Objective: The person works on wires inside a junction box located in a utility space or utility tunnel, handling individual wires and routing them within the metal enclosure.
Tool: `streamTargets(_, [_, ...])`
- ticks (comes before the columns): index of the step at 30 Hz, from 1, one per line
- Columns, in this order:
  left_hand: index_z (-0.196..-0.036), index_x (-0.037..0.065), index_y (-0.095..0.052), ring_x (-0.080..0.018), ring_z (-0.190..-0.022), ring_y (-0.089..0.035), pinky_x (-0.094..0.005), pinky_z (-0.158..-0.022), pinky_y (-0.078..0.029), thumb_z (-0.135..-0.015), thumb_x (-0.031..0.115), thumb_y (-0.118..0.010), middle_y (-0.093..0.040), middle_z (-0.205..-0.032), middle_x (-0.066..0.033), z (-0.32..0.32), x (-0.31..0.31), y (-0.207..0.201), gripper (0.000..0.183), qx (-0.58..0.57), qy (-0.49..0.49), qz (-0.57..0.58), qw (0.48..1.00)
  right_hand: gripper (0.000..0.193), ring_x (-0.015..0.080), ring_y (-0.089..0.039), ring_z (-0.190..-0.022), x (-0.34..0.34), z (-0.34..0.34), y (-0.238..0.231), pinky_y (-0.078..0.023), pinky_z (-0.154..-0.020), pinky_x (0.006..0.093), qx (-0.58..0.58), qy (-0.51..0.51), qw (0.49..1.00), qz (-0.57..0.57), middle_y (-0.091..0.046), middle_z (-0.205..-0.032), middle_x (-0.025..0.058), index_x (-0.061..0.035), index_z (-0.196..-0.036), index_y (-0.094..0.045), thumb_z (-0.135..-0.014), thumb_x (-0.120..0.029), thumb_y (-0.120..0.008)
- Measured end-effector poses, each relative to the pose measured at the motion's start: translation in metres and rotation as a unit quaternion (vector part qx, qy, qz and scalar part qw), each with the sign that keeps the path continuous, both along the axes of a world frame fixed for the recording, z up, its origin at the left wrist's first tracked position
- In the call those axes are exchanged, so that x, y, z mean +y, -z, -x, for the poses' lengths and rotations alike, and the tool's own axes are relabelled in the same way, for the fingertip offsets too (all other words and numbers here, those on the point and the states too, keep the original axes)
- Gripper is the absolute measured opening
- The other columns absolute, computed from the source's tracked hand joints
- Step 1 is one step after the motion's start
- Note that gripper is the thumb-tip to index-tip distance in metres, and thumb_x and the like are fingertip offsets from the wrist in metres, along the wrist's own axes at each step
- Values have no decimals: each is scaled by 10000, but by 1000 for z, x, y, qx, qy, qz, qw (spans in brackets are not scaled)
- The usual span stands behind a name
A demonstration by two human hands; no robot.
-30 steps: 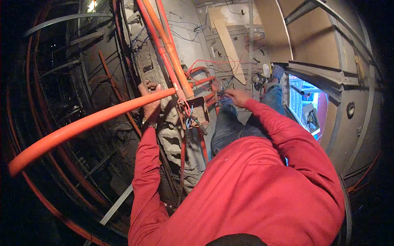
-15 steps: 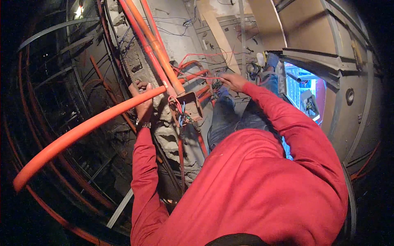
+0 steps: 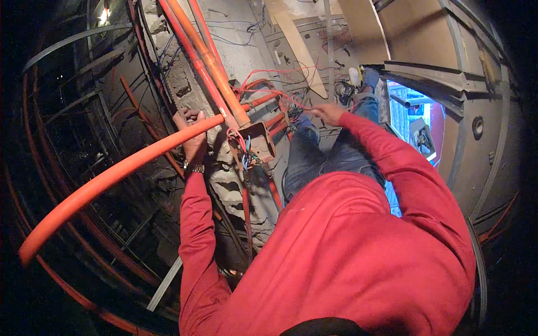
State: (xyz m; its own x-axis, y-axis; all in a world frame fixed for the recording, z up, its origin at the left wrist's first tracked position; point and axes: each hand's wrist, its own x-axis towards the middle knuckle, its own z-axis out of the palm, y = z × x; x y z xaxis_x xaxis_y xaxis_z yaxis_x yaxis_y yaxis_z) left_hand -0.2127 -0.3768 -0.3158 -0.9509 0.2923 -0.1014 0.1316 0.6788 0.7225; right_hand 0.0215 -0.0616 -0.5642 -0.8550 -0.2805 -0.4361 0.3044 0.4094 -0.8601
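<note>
My right hand (image 3: pixel 329 113) is closed in a pinch on a thin red wire (image 3: pixel 300 105), right of the orange conduits. My left hand (image 3: pixel 194 140) is beside the rough block wall (image 3: pixel 182 84), partly behind a long bent orange conduit (image 3: pixel 120 162) that crosses in front of it. Its fingers curl at the wall's edge; what they grip is hidden. Between my hands, an open metal junction box (image 3: pixel 259 141) is fixed below two upright orange conduits (image 3: pixel 210 61). Red, blue and dark wires (image 3: pixel 246 148) hang out of its near side.
Several short orange conduits (image 3: pixel 273 122) stick out right of the box. Loose wires and a wooden plank (image 3: pixel 294 45) lie on the floor beyond my legs. At right is a brightly lit opening (image 3: pixel 414 120); at left, a dark area with metal framing (image 3: pixel 84 36).
My right hand has shifted slightly right and down with the red wire, which now bends in a looser curve. My left hand stays almost where it was.
</note>
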Motion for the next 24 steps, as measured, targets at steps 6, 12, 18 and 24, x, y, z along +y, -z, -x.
streamTargets(6, [-1236,21,-340,-163,-890,-556,-311,-772,-490,-906,110,-634,-538,-984,-90,-4,11,-7,451,-7,5,20,1000,344,442,-584,-898,-90,67,-52,-462,-772,524,162,12,986,-35,-618,-926,216,-104,-1176,-515,-1002,-362,-368])
streamTargets(12, [-1216,29,-347,-151,-858,-537,-297,-755,-476,-908,97,-629,-524,-982,-78,-6,8,-8,423,-6,2,4,1000,293,405,-597,-946,1,1,-13,-468,-807,479,54,25,998,-30,-633,-1022,189,-156,-1143,-556,-982,-355,-413])
streamTargets(18, [-1205,21,-357,-148,-859,-535,-297,-760,-467,-896,111,-647,-529,-991,-82,-2,8,-4,433,23,19,31,999,217,420,-595,-829,-27,63,-50,-458,-696,488,127,73,989,-13,-615,-831,190,-94,-1009,-566,-962,-287,-481])
streamTargets(24, [-1185,2,-394,-174,-876,-537,-316,-789,-461,-896,142,-646,-541,-963,-99,-9,8,-12,408,72,29,122,989,306,407,-607,-895,-34,44,-42,-452,-749,501,139,61,988,23,-631,-929,202,-93,-1011,-548,-984,-370,-421])
